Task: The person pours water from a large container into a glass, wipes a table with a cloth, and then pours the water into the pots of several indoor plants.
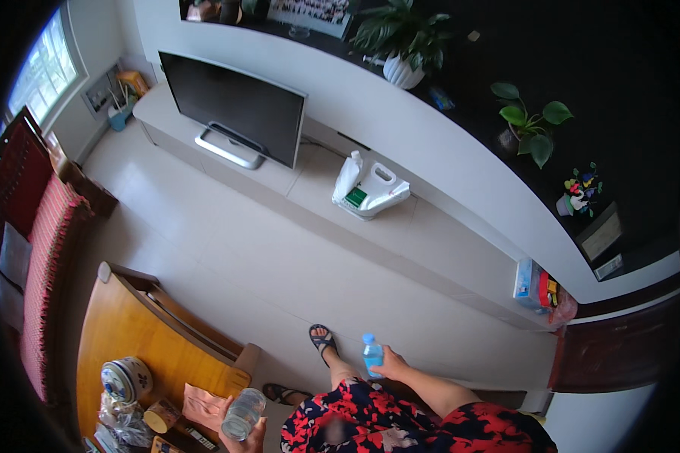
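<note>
My left hand grips a clear glass jar above the corner of the wooden coffee table. In my right hand is a small plastic bottle with a blue cap and a blue label, held upright in front of my body. A pink cloth lies on the table beside the jar, with a remote control just below it. A blue-and-white ceramic pot stands farther left on the tabletop.
A low cabinet along the wall carries a television and a white plastic jug in a bag. A blue box sits at its right end. Potted plants stand on the dark shelf. A sofa is at left.
</note>
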`<state>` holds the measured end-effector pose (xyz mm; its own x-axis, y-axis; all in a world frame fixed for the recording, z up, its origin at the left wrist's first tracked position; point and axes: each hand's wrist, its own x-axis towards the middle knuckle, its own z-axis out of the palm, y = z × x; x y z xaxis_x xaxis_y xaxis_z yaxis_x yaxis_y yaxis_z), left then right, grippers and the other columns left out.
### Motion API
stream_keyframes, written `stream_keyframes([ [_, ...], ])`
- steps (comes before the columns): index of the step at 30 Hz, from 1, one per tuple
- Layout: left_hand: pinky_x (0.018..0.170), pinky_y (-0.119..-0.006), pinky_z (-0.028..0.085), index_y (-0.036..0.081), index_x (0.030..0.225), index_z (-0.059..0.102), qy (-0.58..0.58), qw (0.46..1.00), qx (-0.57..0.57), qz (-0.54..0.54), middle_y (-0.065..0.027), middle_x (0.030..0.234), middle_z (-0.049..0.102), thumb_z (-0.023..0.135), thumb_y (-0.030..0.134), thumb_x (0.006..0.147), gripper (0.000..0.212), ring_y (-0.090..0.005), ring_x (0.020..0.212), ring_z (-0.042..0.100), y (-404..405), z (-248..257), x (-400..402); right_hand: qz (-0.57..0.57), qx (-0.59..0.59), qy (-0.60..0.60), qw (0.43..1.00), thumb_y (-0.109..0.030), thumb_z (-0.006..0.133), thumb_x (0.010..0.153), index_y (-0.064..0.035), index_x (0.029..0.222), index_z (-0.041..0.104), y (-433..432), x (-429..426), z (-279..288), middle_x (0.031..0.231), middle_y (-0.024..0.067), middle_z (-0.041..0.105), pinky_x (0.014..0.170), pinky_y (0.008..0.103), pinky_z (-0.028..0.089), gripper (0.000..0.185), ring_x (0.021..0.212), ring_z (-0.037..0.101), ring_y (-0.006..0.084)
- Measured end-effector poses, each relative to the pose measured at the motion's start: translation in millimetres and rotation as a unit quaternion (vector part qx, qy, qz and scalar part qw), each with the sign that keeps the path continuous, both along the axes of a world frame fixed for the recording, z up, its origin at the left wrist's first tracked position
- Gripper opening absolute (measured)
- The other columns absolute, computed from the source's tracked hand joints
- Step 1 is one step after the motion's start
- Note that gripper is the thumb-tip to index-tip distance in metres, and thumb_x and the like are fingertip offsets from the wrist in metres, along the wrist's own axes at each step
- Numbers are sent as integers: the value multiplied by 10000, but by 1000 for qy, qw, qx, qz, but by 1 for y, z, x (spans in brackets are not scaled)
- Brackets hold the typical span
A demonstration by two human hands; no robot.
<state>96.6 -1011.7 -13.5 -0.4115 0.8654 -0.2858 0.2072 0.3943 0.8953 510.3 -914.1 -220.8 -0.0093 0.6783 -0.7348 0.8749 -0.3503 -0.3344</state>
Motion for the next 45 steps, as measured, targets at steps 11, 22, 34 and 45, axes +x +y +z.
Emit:
stream_keyframes([
  [11,893,-331,498,-27,1248,531,40,996,4,74,-129,1146,639,791,81,777,549,-209,1036,620,-47,15,15,72,-9,-8,997,-390,806,664,-12,1270,407,27,35,46,1180,259,598,958,457,478,818,1113,592,409],
  [22,931,-294,490,18,1335,466,-14,964,-48,260,-99,1191,647,839,89,731,712,-152,1065,611,-89,31,24,281,4,179,943,-400,825,686,22,1161,519,143,-205,-13,1101,220,648,883,424,508,705,1036,642,332],
  [34,936,-297,484,15,1345,456,-38,927,-84,365,-109,1218,612,813,27,706,732,-164,1093,598,-181,16,17,420,44,248,872,-239,747,735,-120,1305,396,29,-481,-30,1174,202,627,904,469,482,680,1079,597,416],
  [45,950,-302,476,11,1358,437,-12,915,-96,392,-113,1258,568,815,-1,688,770,-180,1127,579,-233,7,-3,439,189,287,830,-152,738,756,-144,1248,387,-23,-562,-59,1181,169,614,880,474,482,603,1080,577,411],
])
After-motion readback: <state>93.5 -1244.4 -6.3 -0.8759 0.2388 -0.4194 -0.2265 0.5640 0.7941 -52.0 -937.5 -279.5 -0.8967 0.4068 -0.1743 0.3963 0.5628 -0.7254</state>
